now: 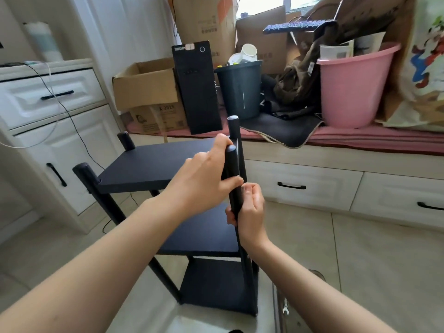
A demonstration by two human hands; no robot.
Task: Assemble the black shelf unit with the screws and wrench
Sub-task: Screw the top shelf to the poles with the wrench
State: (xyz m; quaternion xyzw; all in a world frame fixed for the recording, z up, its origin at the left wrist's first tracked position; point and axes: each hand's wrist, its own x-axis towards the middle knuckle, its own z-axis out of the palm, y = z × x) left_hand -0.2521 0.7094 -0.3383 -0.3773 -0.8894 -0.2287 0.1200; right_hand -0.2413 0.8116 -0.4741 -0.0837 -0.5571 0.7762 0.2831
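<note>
The black shelf unit (144, 169) stands upright on the tiled floor with three boards and round black posts at its corners. My left hand (204, 179) grips the near right post (233, 169) close to its top, at the top board's corner. Just below it my right hand (249, 207) curls round the same post. A second post top (233, 123) rises behind it. A small silver wrench (286, 310) lies on the floor by my right forearm. No screws can be made out.
A white cabinet (55, 111) with a hanging cable stands to the left. Behind the shelf, a window bench holds cardboard boxes (146, 87), a black computer tower (197, 90), a dark bin (240, 90) and a pink bucket (353, 90). White drawers (300, 186) sit under it.
</note>
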